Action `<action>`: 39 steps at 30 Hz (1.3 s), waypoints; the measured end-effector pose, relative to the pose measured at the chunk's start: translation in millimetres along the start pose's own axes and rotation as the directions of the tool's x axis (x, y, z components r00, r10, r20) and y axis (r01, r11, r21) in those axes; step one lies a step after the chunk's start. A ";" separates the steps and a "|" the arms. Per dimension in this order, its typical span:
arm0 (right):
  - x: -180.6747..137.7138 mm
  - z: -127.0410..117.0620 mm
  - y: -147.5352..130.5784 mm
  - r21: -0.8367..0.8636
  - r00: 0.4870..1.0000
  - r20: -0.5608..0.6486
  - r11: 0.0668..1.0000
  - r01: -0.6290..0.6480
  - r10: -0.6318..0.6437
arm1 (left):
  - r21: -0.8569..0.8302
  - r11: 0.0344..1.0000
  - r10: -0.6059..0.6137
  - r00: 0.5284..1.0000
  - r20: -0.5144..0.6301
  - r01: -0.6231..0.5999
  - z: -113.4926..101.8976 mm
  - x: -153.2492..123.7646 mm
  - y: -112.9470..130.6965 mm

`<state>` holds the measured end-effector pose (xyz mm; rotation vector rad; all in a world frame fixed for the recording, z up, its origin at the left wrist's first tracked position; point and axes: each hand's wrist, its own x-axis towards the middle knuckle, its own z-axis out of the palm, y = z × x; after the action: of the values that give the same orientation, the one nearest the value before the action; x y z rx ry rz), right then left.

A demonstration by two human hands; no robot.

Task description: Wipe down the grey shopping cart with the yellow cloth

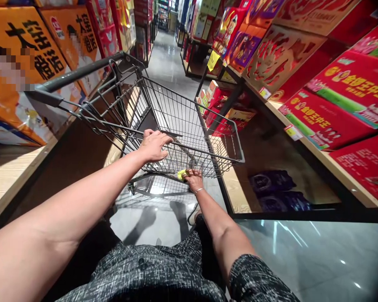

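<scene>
Down a tiled aisle between two shelves, there's a grey wire shopping cart (173,105) sitting crosswise, handle (82,72) end by the left shelf's edge and the other end by the right shelf's wooden edge. Left hand (155,146) is draped over the cart's near rim (204,150), fingers a bit apart, can't tell if it's really gripping. Right hand (194,179) is lower, fingers bent by the wire side and touching something yellow (182,174), can't tell if it's clamped on it tbh. Orange boxes (22,63) line the left shelf; red boxes (315,121) sit along the right one's front edge, purple packs (280,191) below.
</scene>
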<state>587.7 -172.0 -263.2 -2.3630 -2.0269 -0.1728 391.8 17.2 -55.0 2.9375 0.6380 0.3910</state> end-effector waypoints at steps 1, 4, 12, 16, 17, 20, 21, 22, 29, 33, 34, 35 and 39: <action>-3.7 0.9 4.3 0.001 1.000 0.006 1.000 -0.007 0.007 | 0.002 1.000 0.000 1.000 0.004 0.000 -0.5 0.3 0.2; -7.4 -20.0 19.5 0.021 0.996 -0.080 0.999 -0.042 0.043 | 0.027 0.999 -0.036 0.999 0.019 0.035 -2.6 2.6 3.9; -0.3 -91.8 48.3 0.189 0.858 -0.390 0.941 -0.280 0.334 | 0.110 0.994 -0.012 0.997 0.080 0.004 7.3 18.6 32.6; -15.0 -43.0 39.2 0.199 0.911 -0.202 0.926 -0.321 0.360 | 0.094 0.995 0.020 0.997 0.069 -0.026 14.1 20.0 35.5; -19.6 -32.2 36.5 0.201 0.922 -0.162 0.927 -0.318 0.351 | 0.077 0.997 0.027 0.997 0.066 -0.033 14.8 20.2 34.3; -28.9 -29.9 33.0 0.222 0.926 -0.206 0.937 -0.270 0.316 | 0.038 0.998 0.038 0.997 0.064 -0.040 15.9 21.3 30.3; -29.7 -40.3 34.8 0.227 0.908 -0.280 0.941 -0.253 0.311 | 0.032 0.999 0.039 0.997 0.060 -0.041 16.2 21.7 29.5; -29.2 -55.0 38.6 0.228 0.874 -0.369 0.942 -0.246 0.317 | 0.029 0.999 0.042 0.998 0.052 -0.044 16.5 21.9 29.0; -8.5 -150.6 87.4 0.330 0.605 -0.463 0.759 -0.561 0.648 | -0.003 0.998 0.057 0.998 -0.014 -0.057 17.7 19.8 32.9; 21.2 -161.2 49.8 0.298 0.774 -0.293 0.823 -0.484 0.561 | -0.010 0.999 0.048 0.998 -0.034 -0.049 18.6 21.4 35.0; 30.8 -164.6 33.8 0.279 0.824 -0.281 0.863 -0.421 0.492 | -0.009 0.999 0.046 0.998 -0.040 -0.047 18.8 22.6 34.9; 40.2 -168.9 18.8 0.259 0.867 -0.269 0.899 -0.353 0.419 | -0.009 0.999 0.045 0.998 -0.043 -0.045 19.1 24.2 34.3; 60.7 -188.9 1.9 0.190 0.959 -0.176 0.963 -0.190 0.224 | -0.052 0.997 0.051 0.998 -0.042 -0.053 20.5 32.9 27.4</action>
<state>585.7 -129.5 -69.3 -2.3278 -1.6263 -0.2074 437.0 5.2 -62.8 2.9073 0.5486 0.4673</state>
